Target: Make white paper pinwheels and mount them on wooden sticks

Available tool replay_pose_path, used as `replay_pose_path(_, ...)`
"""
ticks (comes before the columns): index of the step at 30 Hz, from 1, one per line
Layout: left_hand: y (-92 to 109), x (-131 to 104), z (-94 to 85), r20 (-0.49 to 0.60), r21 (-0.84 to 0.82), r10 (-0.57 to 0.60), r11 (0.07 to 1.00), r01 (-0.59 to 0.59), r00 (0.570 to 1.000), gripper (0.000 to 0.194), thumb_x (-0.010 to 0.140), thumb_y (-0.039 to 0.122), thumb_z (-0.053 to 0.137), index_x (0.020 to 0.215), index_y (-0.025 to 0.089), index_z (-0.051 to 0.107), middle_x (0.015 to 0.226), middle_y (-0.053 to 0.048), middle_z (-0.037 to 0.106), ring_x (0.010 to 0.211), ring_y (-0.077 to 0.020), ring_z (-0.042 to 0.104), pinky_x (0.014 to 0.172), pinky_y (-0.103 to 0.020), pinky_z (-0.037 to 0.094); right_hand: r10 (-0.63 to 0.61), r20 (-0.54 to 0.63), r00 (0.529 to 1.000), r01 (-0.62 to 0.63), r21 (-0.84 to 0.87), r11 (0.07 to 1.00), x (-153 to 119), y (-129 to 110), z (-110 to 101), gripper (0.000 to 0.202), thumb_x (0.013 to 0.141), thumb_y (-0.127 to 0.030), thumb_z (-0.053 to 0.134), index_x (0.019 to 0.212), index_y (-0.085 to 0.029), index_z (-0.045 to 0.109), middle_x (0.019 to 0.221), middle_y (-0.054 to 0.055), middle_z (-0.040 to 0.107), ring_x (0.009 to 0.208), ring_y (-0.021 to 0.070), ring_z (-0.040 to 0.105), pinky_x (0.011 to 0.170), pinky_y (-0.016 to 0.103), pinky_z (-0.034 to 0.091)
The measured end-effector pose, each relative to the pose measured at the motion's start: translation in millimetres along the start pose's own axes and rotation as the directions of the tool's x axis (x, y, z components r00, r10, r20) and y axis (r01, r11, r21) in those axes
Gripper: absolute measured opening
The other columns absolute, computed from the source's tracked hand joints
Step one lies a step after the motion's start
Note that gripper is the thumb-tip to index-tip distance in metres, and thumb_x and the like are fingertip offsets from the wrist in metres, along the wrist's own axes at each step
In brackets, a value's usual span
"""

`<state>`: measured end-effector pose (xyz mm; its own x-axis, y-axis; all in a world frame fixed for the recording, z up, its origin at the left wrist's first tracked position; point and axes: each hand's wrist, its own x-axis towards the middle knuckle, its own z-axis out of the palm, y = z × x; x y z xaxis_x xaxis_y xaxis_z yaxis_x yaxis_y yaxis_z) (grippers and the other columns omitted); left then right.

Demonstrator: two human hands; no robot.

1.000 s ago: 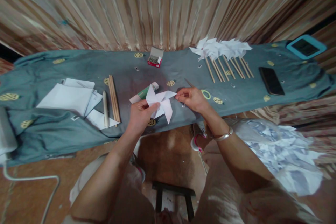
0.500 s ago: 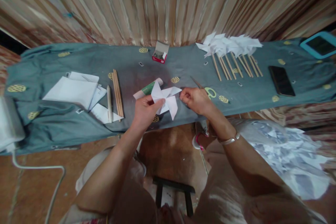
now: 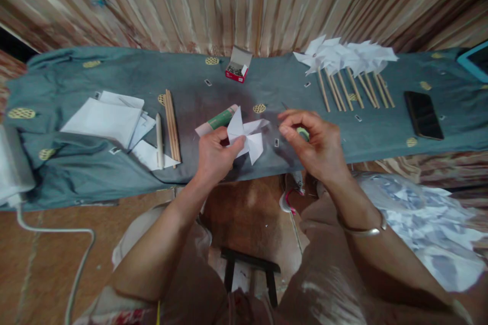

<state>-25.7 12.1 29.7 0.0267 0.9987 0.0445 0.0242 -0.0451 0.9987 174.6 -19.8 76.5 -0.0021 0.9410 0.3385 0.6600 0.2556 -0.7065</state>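
A white paper pinwheel (image 3: 251, 135) is pinched at its centre between the thumb and fingers of my left hand (image 3: 216, 155). To its right, my right hand (image 3: 318, 144) is raised with thumb and index fingertips pressed together; anything between them is too small to make out. Scissors with green handles (image 3: 303, 134) lie behind my right hand and are mostly hidden by it. Just beyond my left hand lies a green and pink tube (image 3: 219, 121). An open red box (image 3: 237, 68) of small metal pieces stands at the table's back edge.
Left on the cloth-covered table (image 3: 125, 68) are white papers (image 3: 102, 121), a white marker-like stick (image 3: 159, 141) and wooden sticks (image 3: 173, 129). Finished pinwheels (image 3: 346, 56) lie back right, beside a black phone (image 3: 423, 115). A bag of cut paper (image 3: 423, 213) sits below, right.
My right hand has moved right and up, away from the pinwheel, and now covers most of the scissors. The pinwheel stays in my left hand, slightly turned. The view has shifted a little.
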Motion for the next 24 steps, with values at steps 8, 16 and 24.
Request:
replay_pose_path(8,7.7,-7.3,3.6,0.053,-0.029,-0.054,0.998,0.056,0.997,0.017,0.064,0.029,0.085,0.069,0.017,0.075,0.067,-0.002,0.070,0.069,-0.0194,0.065,0.061,-0.027,0.047,-0.167,0.114,0.979,0.170,-0.015,0.985,-11.3,-9.5,19.0,0.008,0.091,-0.028,0.062,0.084,-0.027,0.066,0.159,-0.007,0.038,0.153,0.0279,0.022,0.126,0.054,0.018)
replay_pose_path(16,7.4,-9.6,7.3,0.120,-0.134,-0.054,0.989,0.070,0.991,0.021,0.065,0.035,0.082,0.072,0.016,0.076,0.070,-0.002,0.073,0.063,-0.0149,0.062,0.060,-0.025,0.050,-0.145,0.154,0.977,0.140,0.039,0.989,-11.9,-5.9,18.9,0.007,0.091,-0.028,0.062,0.087,-0.028,0.068,0.159,-0.007,0.039,0.154,0.0281,0.020,0.124,0.055,0.023)
replay_pose_path(24,10.7,-11.0,6.4,0.120,-0.162,-0.107,0.979,0.126,0.987,0.028,0.060,0.040,0.085,0.073,0.016,0.077,0.070,-0.002,0.074,0.062,-0.0151,0.063,0.059,-0.025,0.051,-0.151,0.135,0.979,0.141,0.077,0.987,-12.1,-5.5,20.8,0.006,0.090,-0.032,0.064,0.088,-0.030,0.069,0.157,-0.007,0.041,0.153,0.0272,0.023,0.126,0.055,0.018)
